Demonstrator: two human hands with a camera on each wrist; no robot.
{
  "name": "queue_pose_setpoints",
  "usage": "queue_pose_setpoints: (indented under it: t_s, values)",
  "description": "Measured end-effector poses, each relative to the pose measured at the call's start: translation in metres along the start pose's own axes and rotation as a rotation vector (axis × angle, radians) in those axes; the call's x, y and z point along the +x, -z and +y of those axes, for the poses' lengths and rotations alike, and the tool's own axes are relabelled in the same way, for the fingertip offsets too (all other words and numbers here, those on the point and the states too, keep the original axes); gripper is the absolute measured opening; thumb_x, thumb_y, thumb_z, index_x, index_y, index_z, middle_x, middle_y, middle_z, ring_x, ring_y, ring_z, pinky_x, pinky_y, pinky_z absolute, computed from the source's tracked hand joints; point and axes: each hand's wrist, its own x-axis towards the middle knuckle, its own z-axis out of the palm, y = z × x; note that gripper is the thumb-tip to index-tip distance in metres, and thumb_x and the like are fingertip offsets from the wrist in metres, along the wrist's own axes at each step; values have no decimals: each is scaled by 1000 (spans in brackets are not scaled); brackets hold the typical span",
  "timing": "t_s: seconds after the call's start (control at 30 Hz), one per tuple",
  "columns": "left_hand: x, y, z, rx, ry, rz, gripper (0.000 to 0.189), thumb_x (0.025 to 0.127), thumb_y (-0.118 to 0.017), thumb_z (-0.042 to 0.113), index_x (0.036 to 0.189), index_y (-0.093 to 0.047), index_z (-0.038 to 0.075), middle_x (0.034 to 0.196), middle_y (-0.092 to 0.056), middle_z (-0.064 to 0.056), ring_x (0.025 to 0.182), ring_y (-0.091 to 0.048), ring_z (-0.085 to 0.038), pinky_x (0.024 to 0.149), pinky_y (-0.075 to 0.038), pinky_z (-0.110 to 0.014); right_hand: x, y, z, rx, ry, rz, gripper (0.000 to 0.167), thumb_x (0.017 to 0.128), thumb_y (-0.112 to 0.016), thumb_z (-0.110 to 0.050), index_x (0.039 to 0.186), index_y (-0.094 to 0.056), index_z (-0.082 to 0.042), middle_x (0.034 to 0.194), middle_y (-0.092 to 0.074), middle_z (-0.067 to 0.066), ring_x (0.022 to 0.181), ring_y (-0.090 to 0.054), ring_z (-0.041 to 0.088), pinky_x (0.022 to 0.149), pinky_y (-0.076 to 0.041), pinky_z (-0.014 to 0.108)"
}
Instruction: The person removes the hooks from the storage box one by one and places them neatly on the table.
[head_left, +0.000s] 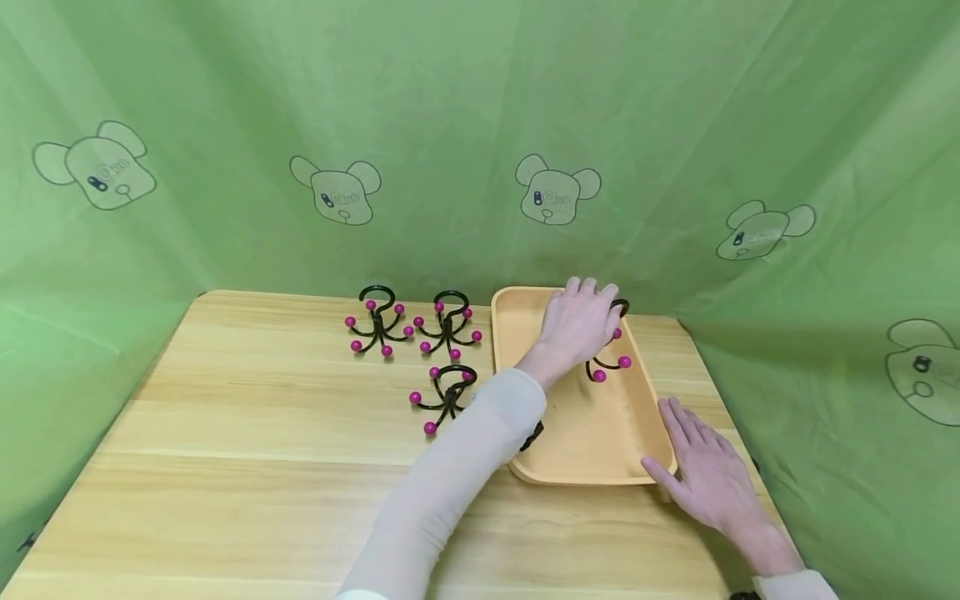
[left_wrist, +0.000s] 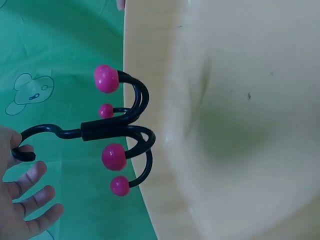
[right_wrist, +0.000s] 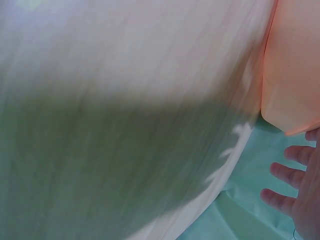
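My left hand [head_left: 579,321] is over the far part of an orange plastic tray [head_left: 525,477]. It pinches the curved top of a black multi-armed hanging hook [left_wrist: 105,131] with pink ball tips; its other fingers are spread beside the hook in the left wrist view. In the head view the hand covers part of that hook, while some pink tips show over the tray. My right hand [head_left: 708,475] lies at the tray's near right corner, fingers straight and thumb at the rim. The right wrist view shows its fingertips [right_wrist: 299,154] close to the tray's edge.
Three similar hooks stand on the wooden table [head_left: 247,458] left of the tray: one hook [head_left: 378,325] at the far left, another hook [head_left: 447,327] beside it, and a nearer hook [head_left: 450,400] partly behind my left sleeve. A green curtain [head_left: 450,100] with mouse-head prints surrounds the table.
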Motion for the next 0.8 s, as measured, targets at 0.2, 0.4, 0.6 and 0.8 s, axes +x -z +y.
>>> queue_pose_setpoints:
  t_s: [0.2,0.4,0.6,0.8]
  values:
    - [-7,11,0,5,-14,9,42,114,-31,47,144,-56,33,131,-65,6,118,-57,-14,93,-55,-30,0,-1,1,0,3,7,96,99,-62,-57,169,-18,-9,170,-34,24,145,-44,52,113,-39,68]
    - [-16,27,-3,17,-38,28,41,115,-29,47,141,-56,31,129,-65,5,116,-57,-14,91,-54,-29,0,0,1,-2,4,7,96,100,-62,-57,169,-17,-9,170,-34,23,145,-44,51,113,-39,67]
    - [-25,46,-4,19,-68,50,41,115,-29,48,142,-56,32,130,-65,5,116,-57,-15,90,-54,-29,0,-1,2,-5,-2,12,96,99,-64,-56,169,-20,-8,169,-35,24,145,-45,52,112,-40,68]
    - [-34,62,-6,12,-105,62,42,115,-28,47,142,-56,31,129,-64,5,114,-57,-14,88,-53,-27,0,0,0,-7,0,11,96,99,-64,-55,169,-19,-7,169,-34,24,145,-45,52,113,-40,69]
